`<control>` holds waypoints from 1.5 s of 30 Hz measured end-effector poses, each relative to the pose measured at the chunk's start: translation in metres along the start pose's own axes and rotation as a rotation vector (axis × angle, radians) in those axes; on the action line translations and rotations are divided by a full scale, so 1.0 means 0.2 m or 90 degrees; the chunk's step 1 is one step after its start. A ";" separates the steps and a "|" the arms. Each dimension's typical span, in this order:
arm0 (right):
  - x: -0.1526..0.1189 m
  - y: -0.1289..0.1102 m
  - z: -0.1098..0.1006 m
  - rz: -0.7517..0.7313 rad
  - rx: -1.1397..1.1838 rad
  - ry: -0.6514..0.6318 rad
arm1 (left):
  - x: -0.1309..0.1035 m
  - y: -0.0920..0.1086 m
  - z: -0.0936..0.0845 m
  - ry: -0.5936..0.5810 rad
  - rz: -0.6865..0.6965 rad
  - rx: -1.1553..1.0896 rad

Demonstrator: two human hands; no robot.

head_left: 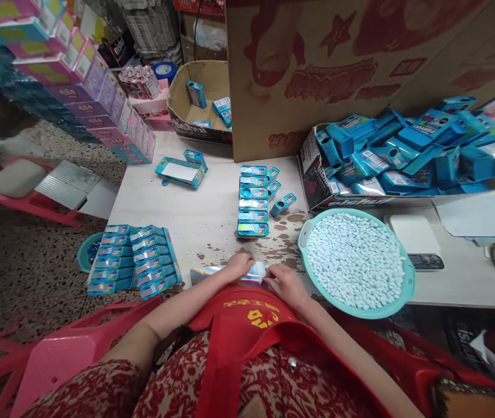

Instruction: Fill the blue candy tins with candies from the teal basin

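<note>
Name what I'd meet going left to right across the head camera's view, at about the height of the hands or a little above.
Grey stool cushion → blue boxes in two rows → left hand → right hand → teal basin.

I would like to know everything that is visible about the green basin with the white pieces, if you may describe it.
The basin is round and pale turquoise, apparently plastic, with slotted grips in its left and right rim. It sits upright, filled broadly with small, rounded white pieces. It lies right of the right hand, by the table's front edge, nearer than the carton of blue boxes. No hand touches it. Whether it touches the carton is unclear.
</note>
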State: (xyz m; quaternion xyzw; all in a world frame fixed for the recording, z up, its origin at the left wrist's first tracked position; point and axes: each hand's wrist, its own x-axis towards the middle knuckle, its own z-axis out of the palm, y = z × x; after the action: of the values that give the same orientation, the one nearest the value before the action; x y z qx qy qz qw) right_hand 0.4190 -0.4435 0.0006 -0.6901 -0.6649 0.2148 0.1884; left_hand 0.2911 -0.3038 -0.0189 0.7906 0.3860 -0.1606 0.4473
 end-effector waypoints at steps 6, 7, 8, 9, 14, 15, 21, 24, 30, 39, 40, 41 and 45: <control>0.07 -0.14 -0.28 0.156 0.300 0.141 | -0.25 0.14 -0.16 -0.147 0.245 -0.358; 0.09 -0.17 -0.30 0.176 0.323 0.172 | -0.29 0.16 -0.19 -0.163 0.230 -0.369; 0.12 -0.19 -0.32 0.195 0.340 0.203 | -0.31 0.18 -0.23 -0.159 0.206 -0.369; 0.16 -0.21 -0.33 0.213 0.356 0.232 | -0.32 0.19 -0.27 -0.142 0.180 -0.362; 0.39 -0.28 -0.32 0.244 0.403 0.360 | -0.29 0.21 -0.57 -0.003 0.146 -0.252; 0.45 -0.28 -0.32 0.244 0.404 0.384 | -0.27 0.22 -0.64 0.022 0.148 -0.235; 0.81 -0.17 -0.38 0.293 0.332 0.432 | -0.07 0.21 -0.96 0.016 0.216 -0.267; 0.92 -0.11 -0.38 0.316 0.325 0.424 | 0.04 0.19 -1.02 0.013 0.210 -0.264; 1.02 -0.06 -0.33 0.353 0.311 0.426 | 0.19 0.14 -0.99 0.019 0.152 -0.304; 0.99 -0.04 -0.31 0.385 0.356 0.445 | 0.18 0.04 -0.70 0.289 0.100 -0.253; 1.00 -0.03 -0.31 0.387 0.353 0.447 | 0.17 0.04 -0.66 0.310 0.136 -0.221; 1.01 -0.03 -0.32 0.389 0.351 0.449 | 0.15 0.03 -0.63 0.318 0.170 -0.177; 0.97 0.01 -0.32 0.376 0.366 0.460 | 0.05 -0.09 -0.49 0.275 0.109 0.033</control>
State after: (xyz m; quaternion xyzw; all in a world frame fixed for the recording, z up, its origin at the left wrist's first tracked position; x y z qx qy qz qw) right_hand 0.4602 -0.2474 0.0435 -0.7980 -0.2500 0.1812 0.5176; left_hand 0.2746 -0.2124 0.0190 0.8477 0.4000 0.0414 0.3459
